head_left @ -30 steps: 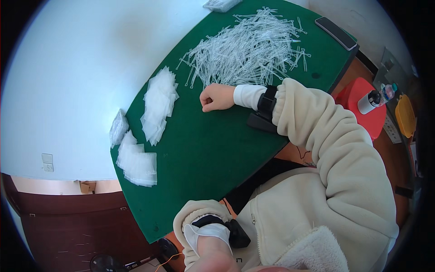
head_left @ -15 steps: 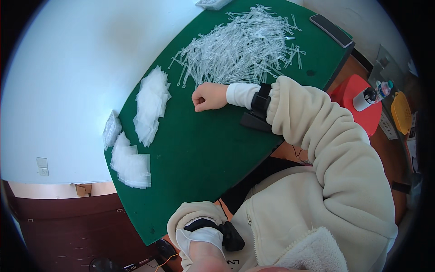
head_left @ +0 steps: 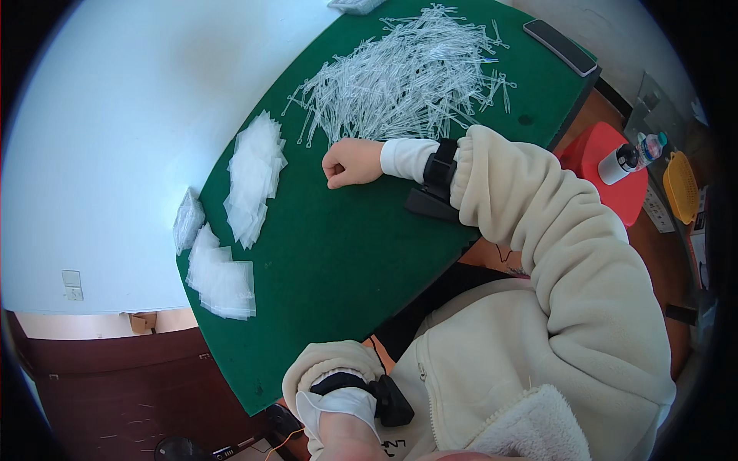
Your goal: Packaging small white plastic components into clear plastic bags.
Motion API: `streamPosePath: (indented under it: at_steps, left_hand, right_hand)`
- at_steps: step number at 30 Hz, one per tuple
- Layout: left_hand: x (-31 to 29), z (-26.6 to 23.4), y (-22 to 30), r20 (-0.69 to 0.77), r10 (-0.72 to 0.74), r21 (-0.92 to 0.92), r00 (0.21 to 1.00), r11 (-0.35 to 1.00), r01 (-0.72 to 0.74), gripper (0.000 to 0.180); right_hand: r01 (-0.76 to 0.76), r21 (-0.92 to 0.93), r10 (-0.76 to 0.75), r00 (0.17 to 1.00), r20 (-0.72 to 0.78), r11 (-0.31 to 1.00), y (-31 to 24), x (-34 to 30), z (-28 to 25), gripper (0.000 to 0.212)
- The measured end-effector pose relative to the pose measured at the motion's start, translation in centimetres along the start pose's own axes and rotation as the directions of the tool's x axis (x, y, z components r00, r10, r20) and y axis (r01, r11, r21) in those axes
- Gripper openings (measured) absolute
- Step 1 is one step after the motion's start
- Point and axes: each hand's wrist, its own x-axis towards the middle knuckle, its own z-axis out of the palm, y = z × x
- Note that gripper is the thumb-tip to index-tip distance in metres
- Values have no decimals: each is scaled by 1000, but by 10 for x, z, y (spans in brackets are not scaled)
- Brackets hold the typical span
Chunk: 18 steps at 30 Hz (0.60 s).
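Observation:
My right hand [head_left: 352, 163] rests on the green tabletop [head_left: 338, 253], curled into a loose fist with nothing visible in it. Just beyond it spreads a big heap of clear plastic loop-ended sticks [head_left: 407, 77], and its knuckles lie close to the heap's near edge. To its left, a fanned stack of clear plastic bags [head_left: 254, 180] lies apart from the hand. My left hand [head_left: 347, 436] is raised close at the bottom edge; only its wrist and lower part show, and the fingers are out of sight.
A second bag stack [head_left: 223, 280] and a wrapped clear packet [head_left: 188, 220] lie at the table's left edge. A phone [head_left: 560, 47] lies at the far right corner. Beside the table, a red stool [head_left: 615, 201] carries bottles, near a yellow basket [head_left: 680, 188].
The view has shifted very slightly. Both hands keep the same pose, and the sticks and bags have not moved on the table.

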Motion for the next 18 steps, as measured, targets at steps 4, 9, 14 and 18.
streamPosePath:
  at_steps: [4,9,14,18]
  left_hand:
    - [5,-3,-13,72,76,301,995,949,-94,38]
    - [10,-13,-21,172,144,640,975,736,-222,40]
    - [12,-14,-29,145,154,387,977,900,-199,40]
    - [5,-14,-23,126,151,87,980,983,-163,39]
  right_hand:
    - [-12,-5,12,1000,-4,1000,1,-3,-2,19]
    - [-10,0,10,1000,5,1000,-3,-2,-2,19]
    - [-7,3,7,1000,11,1000,-4,0,-1,19]
    - [-8,9,8,1000,-2,1000,0,-2,-2,20]
